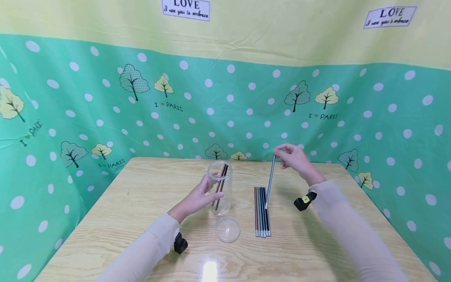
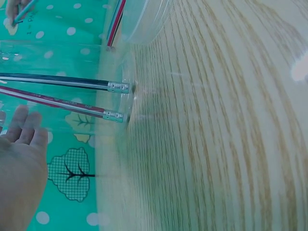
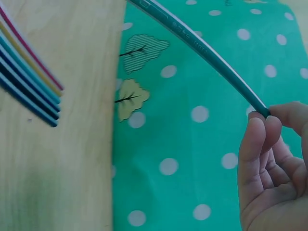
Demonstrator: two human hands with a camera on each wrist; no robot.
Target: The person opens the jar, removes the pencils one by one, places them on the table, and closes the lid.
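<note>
A tall clear plastic jar [image 1: 227,192] stands upright on the table, its mouth uncovered. Two pencils lean inside it, a black pencil [image 2: 57,81] and a red pencil [image 2: 57,102], their metal-banded ends at the bottom. My left hand [image 1: 199,197] holds the jar from its left side, fingers behind and thumb toward the front. Between thumb and fingertips my right hand [image 1: 292,158] pinches the upper end of a green pencil [image 3: 207,53]. This pencil hangs steeply, its banded end low over a row of pencils [image 1: 260,211]; whether it touches them I cannot tell.
A round clear lid [image 1: 228,229] lies on the wooden table [image 1: 148,196] in front of the jar. The pencil row is to the right of both. Behind the table hangs a green and yellow patterned cloth [image 1: 239,105].
</note>
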